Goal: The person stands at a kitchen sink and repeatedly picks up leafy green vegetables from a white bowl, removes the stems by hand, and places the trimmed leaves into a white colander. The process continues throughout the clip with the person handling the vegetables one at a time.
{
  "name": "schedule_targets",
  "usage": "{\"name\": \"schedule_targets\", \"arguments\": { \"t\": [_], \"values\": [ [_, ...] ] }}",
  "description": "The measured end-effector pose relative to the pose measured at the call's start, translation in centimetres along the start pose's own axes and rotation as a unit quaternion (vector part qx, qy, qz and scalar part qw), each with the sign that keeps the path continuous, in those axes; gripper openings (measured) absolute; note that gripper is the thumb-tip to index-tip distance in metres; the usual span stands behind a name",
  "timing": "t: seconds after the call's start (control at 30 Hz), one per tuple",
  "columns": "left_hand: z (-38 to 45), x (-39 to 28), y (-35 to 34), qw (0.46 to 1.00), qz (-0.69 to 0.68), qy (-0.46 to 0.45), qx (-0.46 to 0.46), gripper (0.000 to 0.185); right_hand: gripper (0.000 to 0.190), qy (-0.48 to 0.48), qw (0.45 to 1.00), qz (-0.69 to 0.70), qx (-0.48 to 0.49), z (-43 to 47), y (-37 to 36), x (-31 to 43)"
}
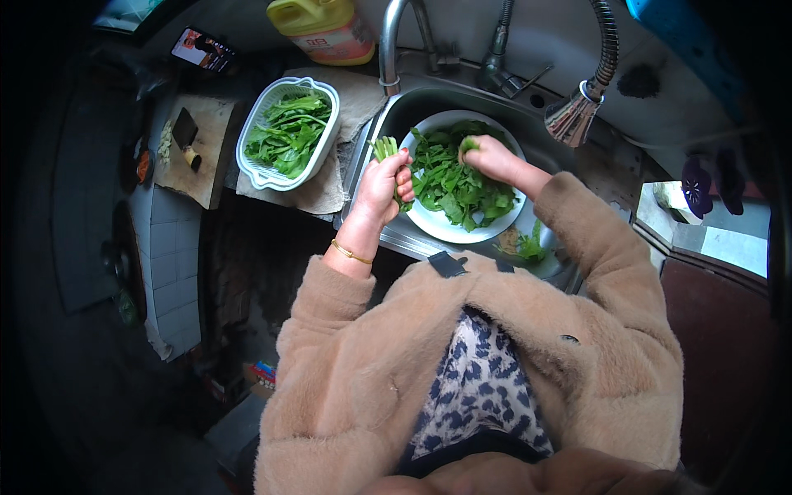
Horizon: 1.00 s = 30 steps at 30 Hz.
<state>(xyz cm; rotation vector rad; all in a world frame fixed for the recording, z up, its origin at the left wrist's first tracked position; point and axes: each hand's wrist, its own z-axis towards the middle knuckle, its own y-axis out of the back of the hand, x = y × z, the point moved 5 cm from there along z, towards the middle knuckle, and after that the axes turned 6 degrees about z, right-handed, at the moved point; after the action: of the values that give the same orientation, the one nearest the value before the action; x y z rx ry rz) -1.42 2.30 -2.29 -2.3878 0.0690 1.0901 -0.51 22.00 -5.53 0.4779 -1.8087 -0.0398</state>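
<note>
A white basin (436, 224) of leafy greens (455, 185) rests in the stainless steel sink (402, 238). Over the basin's left rim, my left hand (387, 179) is closed round a bunch of green stems (385, 147), their cut ends up. My right hand (492, 159) reaches into the far right part of the basin, its fingers closed on some greens (468, 145). To the left, a white and pale green colander (247, 162) holds more leafy greens (288, 136) on a cloth.
A wooden chopping board (216, 145) carries a cleaver (184, 129) and chopped pale pieces at its left. A phone (203, 49) and a yellow jug (328, 31) stand behind. A faucet (391, 49) and a spray head (575, 114) overhang the sink; loose leaves (531, 246) lie near its front right.
</note>
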Motion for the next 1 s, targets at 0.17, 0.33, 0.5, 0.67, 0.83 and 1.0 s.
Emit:
{"name": "schedule_targets", "arguments": {
  "t": [0.17, 0.33, 0.5, 0.67, 0.83, 1.0],
  "values": [
    [1.7, 1.5, -1.7, 0.990, 0.070, -0.113, -0.034, 0.028, 0.030, 0.009, 0.876, 0.479, -0.047, -0.4, -1.5, 1.9],
    [2.0, 3.1, -4.8, 0.985, 0.065, -0.158, 0.022, 0.056, 0.052, -0.053, 0.812, 0.570, -0.117, 0.4, -4.6, 3.7],
    [1.6, 3.2, -4.9, 0.980, 0.089, -0.180, 0.014, 0.061, 0.069, -0.021, 0.808, 0.579, -0.105, 0.0, -5.7, 4.7],
    [1.2, 2.7, -4.7, 0.979, 0.079, -0.186, 0.011, 0.042, 0.071, -0.001, 0.832, 0.534, -0.149, 0.3, -5.9, 4.1],
    [0.9, 1.8, -3.5, 0.973, 0.150, -0.175, -0.029, 0.034, 0.067, 0.004, 0.882, 0.463, -0.084, 0.4, -6.2, 4.1],
    [0.6, 0.7, -2.6, 0.981, 0.112, -0.153, -0.032, 0.027, 0.071, 0.047, 0.897, 0.430, -0.091, 0.1, -5.6, 5.4]
  ]
}}
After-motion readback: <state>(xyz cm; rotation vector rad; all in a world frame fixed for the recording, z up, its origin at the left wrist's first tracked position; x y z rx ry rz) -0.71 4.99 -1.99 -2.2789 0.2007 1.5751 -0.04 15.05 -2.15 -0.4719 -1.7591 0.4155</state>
